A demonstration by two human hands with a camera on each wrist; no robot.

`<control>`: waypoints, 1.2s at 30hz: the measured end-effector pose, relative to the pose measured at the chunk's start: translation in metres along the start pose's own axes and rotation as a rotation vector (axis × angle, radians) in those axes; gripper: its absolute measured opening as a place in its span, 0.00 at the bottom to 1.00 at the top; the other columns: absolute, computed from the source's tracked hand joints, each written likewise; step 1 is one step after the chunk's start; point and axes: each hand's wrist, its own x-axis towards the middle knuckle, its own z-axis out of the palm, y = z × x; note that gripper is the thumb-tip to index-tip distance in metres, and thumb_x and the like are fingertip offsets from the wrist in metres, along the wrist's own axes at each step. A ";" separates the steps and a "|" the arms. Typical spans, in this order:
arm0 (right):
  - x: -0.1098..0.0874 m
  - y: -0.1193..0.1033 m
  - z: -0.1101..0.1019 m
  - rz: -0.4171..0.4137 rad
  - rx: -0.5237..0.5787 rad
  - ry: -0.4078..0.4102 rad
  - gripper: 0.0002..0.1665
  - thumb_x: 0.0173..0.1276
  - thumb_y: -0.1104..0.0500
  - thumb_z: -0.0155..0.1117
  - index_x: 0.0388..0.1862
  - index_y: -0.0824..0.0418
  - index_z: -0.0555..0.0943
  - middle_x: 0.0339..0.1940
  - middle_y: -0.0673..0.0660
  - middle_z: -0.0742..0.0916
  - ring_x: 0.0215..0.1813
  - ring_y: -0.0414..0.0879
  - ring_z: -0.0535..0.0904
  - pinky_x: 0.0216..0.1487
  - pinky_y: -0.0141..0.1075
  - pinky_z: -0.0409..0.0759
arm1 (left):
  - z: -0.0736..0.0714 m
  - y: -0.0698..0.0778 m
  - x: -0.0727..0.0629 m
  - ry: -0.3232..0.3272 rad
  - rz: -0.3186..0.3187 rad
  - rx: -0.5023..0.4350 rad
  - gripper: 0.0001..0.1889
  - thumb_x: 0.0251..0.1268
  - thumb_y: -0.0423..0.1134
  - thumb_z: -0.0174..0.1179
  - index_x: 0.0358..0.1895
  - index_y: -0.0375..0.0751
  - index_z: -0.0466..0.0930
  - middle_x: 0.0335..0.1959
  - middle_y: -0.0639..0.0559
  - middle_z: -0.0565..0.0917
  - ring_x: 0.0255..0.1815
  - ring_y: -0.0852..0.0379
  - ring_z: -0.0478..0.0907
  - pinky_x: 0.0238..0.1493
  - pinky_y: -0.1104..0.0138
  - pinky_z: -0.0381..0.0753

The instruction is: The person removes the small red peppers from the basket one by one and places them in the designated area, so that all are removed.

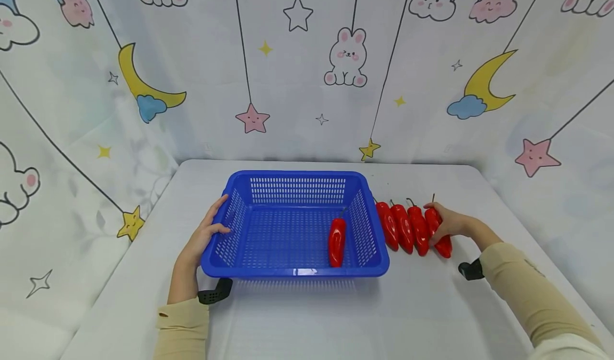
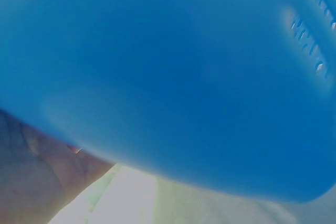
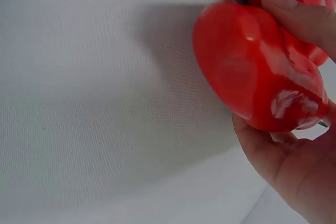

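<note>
A blue plastic basket [image 1: 292,271] with slotted walls stands on the table, and one red chili pepper [image 1: 337,242] lies inside it, toward the right. My left hand [image 1: 194,245] holds the basket's left rim, the thumb reaching over the edge. The blue basket wall [image 2: 168,77] fills most of the left wrist view. To the right of the basket, my right hand [image 1: 455,222] grips the rightmost red chili pepper [image 3: 247,61] between thumb and fingers. Beside it, more glossy red chili peppers [image 1: 403,226] lie in a row, stems pointing away from me.
A white cloth [image 1: 307,322] covers the table. Behind it and at both sides hangs a pale curtain [image 1: 297,82] printed with moons, stars and rabbits. The row of peppers lies close to the basket's right wall.
</note>
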 end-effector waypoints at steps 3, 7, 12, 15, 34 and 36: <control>0.000 0.000 0.001 0.009 -0.017 -0.002 0.64 0.39 0.61 0.76 0.67 0.65 0.44 0.56 0.73 0.63 0.57 0.68 0.60 0.43 0.47 0.77 | 0.001 0.000 0.001 -0.003 0.007 0.000 0.40 0.57 0.28 0.43 0.73 0.56 0.40 0.73 0.46 0.37 0.67 0.36 0.45 0.53 0.49 0.64; 0.000 0.000 0.003 -0.001 -0.059 0.005 0.64 0.39 0.60 0.77 0.67 0.66 0.45 0.55 0.73 0.64 0.56 0.69 0.60 0.43 0.48 0.77 | 0.002 -0.001 0.001 -0.001 0.016 0.003 0.40 0.56 0.28 0.43 0.73 0.56 0.41 0.73 0.46 0.37 0.68 0.36 0.45 0.53 0.48 0.63; 0.001 -0.002 0.005 -0.008 -0.125 0.027 0.65 0.38 0.59 0.77 0.68 0.66 0.45 0.55 0.74 0.65 0.56 0.69 0.60 0.44 0.49 0.76 | 0.002 -0.002 0.001 -0.001 0.018 0.003 0.40 0.56 0.28 0.43 0.73 0.55 0.40 0.73 0.47 0.37 0.68 0.36 0.44 0.55 0.46 0.61; 0.001 -0.003 0.006 -0.013 -0.154 0.044 0.65 0.38 0.58 0.77 0.68 0.66 0.45 0.54 0.74 0.65 0.55 0.68 0.61 0.44 0.50 0.76 | 0.001 -0.001 0.001 0.000 0.014 0.003 0.40 0.56 0.28 0.43 0.73 0.56 0.40 0.73 0.47 0.36 0.68 0.36 0.44 0.55 0.45 0.60; -0.012 -0.007 -0.003 -0.031 -0.148 0.087 0.64 0.42 0.53 0.75 0.69 0.66 0.43 0.54 0.78 0.63 0.55 0.70 0.62 0.40 0.47 0.78 | 0.000 -0.001 0.001 0.008 -0.007 0.004 0.40 0.56 0.29 0.43 0.73 0.58 0.40 0.73 0.47 0.36 0.68 0.36 0.44 0.55 0.45 0.60; -0.014 -0.007 -0.004 -0.041 -0.143 0.092 0.63 0.43 0.52 0.75 0.68 0.67 0.44 0.53 0.78 0.63 0.54 0.70 0.63 0.40 0.47 0.79 | -0.001 -0.001 0.001 0.008 -0.008 0.003 0.40 0.56 0.29 0.43 0.73 0.58 0.40 0.73 0.47 0.36 0.68 0.36 0.44 0.55 0.45 0.60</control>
